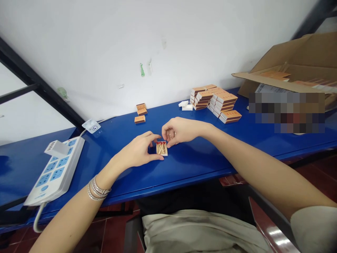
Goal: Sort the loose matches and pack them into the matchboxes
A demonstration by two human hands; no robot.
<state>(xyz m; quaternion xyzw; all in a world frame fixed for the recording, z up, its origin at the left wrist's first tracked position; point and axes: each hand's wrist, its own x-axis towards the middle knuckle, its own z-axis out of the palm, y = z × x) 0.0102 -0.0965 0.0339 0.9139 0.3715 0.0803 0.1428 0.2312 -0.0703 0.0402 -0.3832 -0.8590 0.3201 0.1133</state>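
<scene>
A small white matchbox tray (162, 154) full of red-tipped matches (161, 149) rests on the blue table. My left hand (140, 149) grips it from the left, with the thumb at its near edge and the fingers at its far side. At the tray's right far corner is my right hand (180, 131), its fingers curled in. What look like a few pale matches (171, 134) show among those fingers, partly hidden. The thumb tip of my right hand is close to the tray's edge.
Stacked orange matchboxes (221, 96) stand by the wall, beside white empty trays (186, 106). Several matchboxes (140, 119) lie at the back middle. A white power strip (59, 168) is at left on the blue table (126, 126). An open cardboard box (302, 52) stands at right.
</scene>
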